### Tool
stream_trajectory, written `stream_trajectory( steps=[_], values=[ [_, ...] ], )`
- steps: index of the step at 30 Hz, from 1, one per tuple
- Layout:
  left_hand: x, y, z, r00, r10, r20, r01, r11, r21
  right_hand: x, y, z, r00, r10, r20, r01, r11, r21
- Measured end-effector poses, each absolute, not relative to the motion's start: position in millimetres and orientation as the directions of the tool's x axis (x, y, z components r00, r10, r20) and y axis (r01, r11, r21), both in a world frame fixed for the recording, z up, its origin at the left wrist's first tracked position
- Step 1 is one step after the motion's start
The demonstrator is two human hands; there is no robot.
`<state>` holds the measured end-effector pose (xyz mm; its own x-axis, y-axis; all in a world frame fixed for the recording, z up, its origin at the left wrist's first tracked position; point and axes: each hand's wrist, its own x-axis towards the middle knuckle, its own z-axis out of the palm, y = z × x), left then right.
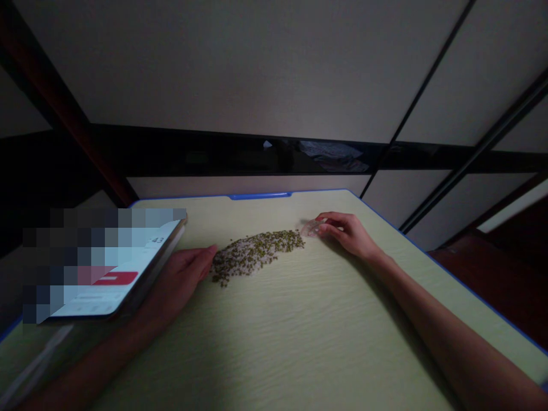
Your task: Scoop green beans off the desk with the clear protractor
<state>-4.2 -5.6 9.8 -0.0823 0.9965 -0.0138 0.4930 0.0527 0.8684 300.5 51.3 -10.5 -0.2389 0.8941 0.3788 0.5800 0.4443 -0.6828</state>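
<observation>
Two bare forearms (445, 331) are lying nearest the camera, slanting across the bare near part of the pale, blue-edged bench (299, 342). Beyond them a pile of grains (257, 251), dark green mixed with whitish, is stretching in a long, loose band across the bench, between the two hands. Left hand (186, 268) is resting at the band's left end, its fingers lying close together and its tip touching or almost touching the grains; whether it is pinching any of them, I cannot tell. Right hand (345, 231) is pinching a clear container (311, 228) between thumb and fingers, just beside the band's right end. The container is looking tilted, though its see-through wall is making its mouth, and anything inside, hard to read.

I am judging the step in hand to be one of handling the loose grains, with the hands framing the band from both ends. A next move would be calling for a light grip on the thin-looking container and gentle fingertips, since stray grains could be scattering easily. Beside the left forearm, a lit screen (113, 278) is standing at a slant.
</observation>
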Motion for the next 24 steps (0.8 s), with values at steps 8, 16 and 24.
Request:
stream_trajectory(
  steps=[8, 16, 24],
  values=[
    [-1.8, -3.7, 9.6, -0.087, 0.996, -0.016, 0.472, 0.055, 0.880, 303.2, 51.8, -11.9, -0.276, 0.883, 0.381, 0.560, 0.470, -0.683],
    [-6.0, -1.1, 4.1, -0.080, 0.997, -0.015, 0.479, 0.052, 0.876, 311.8, 47.6, -10.0, -0.296, 0.887, 0.355, 0.557, 0.462, -0.690],
    [-4.5, -3.4, 9.3, -0.071, 0.997, -0.011, 0.501, 0.045, 0.864, 315.2, 44.2, -8.1, -0.308, 0.894, 0.325, 0.537, 0.445, -0.716]
  ],
)
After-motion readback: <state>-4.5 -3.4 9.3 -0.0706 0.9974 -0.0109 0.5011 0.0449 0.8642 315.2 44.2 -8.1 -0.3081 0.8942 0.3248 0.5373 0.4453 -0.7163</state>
